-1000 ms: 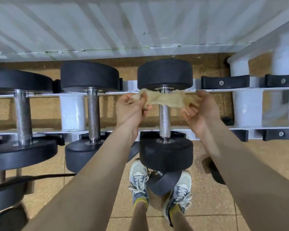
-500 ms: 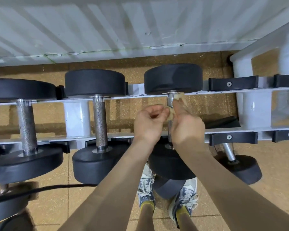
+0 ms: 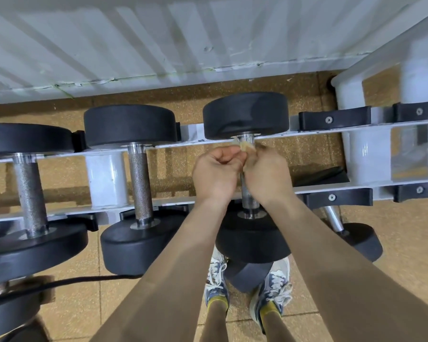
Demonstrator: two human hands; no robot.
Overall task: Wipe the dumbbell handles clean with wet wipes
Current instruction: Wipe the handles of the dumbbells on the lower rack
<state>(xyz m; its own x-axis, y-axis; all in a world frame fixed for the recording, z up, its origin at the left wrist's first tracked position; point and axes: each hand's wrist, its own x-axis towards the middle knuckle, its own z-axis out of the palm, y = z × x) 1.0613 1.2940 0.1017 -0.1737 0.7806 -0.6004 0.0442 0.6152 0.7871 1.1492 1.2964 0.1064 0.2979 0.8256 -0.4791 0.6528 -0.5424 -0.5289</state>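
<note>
You are standing before a rack point(image 3: 106, 178), with a wall point(image 3: 208, 33) rising just behind it. 3 dumbbells are lying across its 2 rails, side by side, handles running near to far: the left dumbbell point(image 3: 30, 188), the middle dumbbell point(image 3: 140, 183) and the right dumbbell point(image 3: 246, 114). Your left hand point(image 3: 216, 174) and right hand point(image 3: 267, 174) are flanking the right dumbbell's handle, pinching the wipe point(image 3: 247, 146) against its far end. A lower dumbbell point(image 3: 361, 240) is sitting beneath the rack to the right. Your shoes point(image 3: 216, 280) are standing on the floor point(image 3: 405, 243) near the rack, and a cable point(image 3: 72, 282) is trailing left.
</note>
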